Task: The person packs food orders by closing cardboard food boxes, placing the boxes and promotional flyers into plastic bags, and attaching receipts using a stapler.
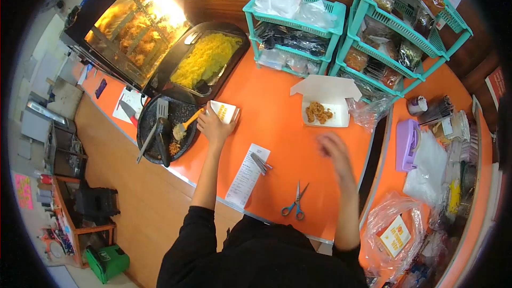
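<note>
At the left of the counter my left hand (214,127) is closed on a small white takeaway box (223,111) with orange print. Just beside it is a black stone mortar (152,149) holding a dark pestle (163,137), a metal spatula (161,109), an orange-handled spoon (184,128) and some crumbs. My right hand (335,151), blurred by motion, hovers over the right side with fingers apart and nothing visible in it. Above that hand stands an open white food box (335,105) with fried pieces (318,112) inside.
A printed receipt (242,184), a stapler-like metal object (260,163) and blue-handled scissors (295,205) lie on the orange counter (277,122). Behind are a tray of yellow rice (208,58), a lit food warmer (136,32) and teal racks (293,26). A purple dispenser (407,144) stands right.
</note>
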A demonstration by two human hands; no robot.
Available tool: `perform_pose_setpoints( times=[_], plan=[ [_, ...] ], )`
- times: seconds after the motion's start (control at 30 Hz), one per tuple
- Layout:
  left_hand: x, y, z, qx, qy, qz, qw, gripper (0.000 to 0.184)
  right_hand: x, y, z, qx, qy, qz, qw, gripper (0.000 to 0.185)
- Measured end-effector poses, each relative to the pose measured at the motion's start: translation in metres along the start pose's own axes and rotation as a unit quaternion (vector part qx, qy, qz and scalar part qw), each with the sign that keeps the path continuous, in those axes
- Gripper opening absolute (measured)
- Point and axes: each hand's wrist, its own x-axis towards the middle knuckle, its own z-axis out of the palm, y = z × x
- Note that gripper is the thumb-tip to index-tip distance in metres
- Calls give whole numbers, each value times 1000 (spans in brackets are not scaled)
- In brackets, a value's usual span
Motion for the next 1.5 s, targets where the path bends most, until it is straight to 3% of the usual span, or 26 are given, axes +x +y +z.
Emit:
perform_pose_setpoints(
  times=[0.03,0.07,0.13,0.2,0.27,0.33,0.4,0.43,0.53,0.57,0.63,0.73,0.8,0.83,0.87,0.93,0.97,1.0,1.03,1.07,1.1,1.2,1.23,1.3,1.37,1.5],
  plan=[
    [0,2,-7,-5,-54,-12,998,107,24,1,33,-30,-71,-11,997,15],
    [-1,3,-12,-10,-108,-26,994,108,54,21,61,-99,-157,-104,977,22],
    [-9,-2,-6,-24,-125,-1,992,113,100,51,121,-303,-179,-239,905,49],
    [-18,-13,3,-96,-100,141,980,121,120,66,183,-383,-117,-155,903,72],
    [-22,-35,-9,-124,-160,150,968,129,133,72,218,-428,-141,-125,884,85],
    [-17,-81,-18,-159,-232,223,933,132,142,81,239,-472,-162,-92,862,97],
    [-9,-111,-31,-176,-301,183,919,127,140,96,246,-528,-129,-144,827,109],
    [1,-102,-54,-163,-332,173,913,118,135,100,251,-556,-82,-160,811,104],
    [32,-92,-46,-84,-269,289,915,102,117,89,234,-477,-4,-127,870,91],
    [40,-81,-38,-94,-275,305,907,102,105,86,218,-481,15,-118,868,91],
    [55,-56,-22,20,-258,416,872,103,70,84,170,-491,164,-97,850,89],
    [70,-38,1,70,-321,454,828,110,30,105,96,-515,248,15,820,88],
    [75,-33,14,43,-280,503,816,120,15,121,59,-495,287,107,813,91],
    [74,-30,18,48,-320,456,829,117,9,121,43,-448,276,103,844,85],
    [70,-21,19,55,-358,407,839,114,4,125,24,-445,295,111,838,85],
    [56,0,19,72,-346,391,850,110,-3,125,-20,-491,318,-34,810,73],
    [51,8,18,97,-332,357,868,106,-13,95,-52,-451,371,-109,804,58],
    [46,13,25,96,-331,366,865,106,-32,52,-82,-463,422,-99,773,47],
    [39,17,36,84,-318,338,882,101,-45,49,-133,-394,453,-110,792,37],
    [33,21,43,73,-306,307,898,97,-49,63,-195,-522,568,-121,624,28],
    [27,29,44,73,-305,310,897,97,-68,20,-200,-539,611,-19,579,30],
    [10,50,43,53,-261,229,936,99,-64,20,-290,-539,599,12,592,25],
    [10,52,45,51,-279,219,934,102,-54,24,-318,-510,504,100,690,24],
    [17,47,51,50,-294,207,932,105,-55,26,-343,-466,394,183,771,26],
    [26,40,54,-127,-412,186,883,106,-62,21,-345,-224,338,81,911,30],
    [20,49,60,-33,-369,187,910,105,-112,13,-316,-135,338,15,931,30]
  ],
)
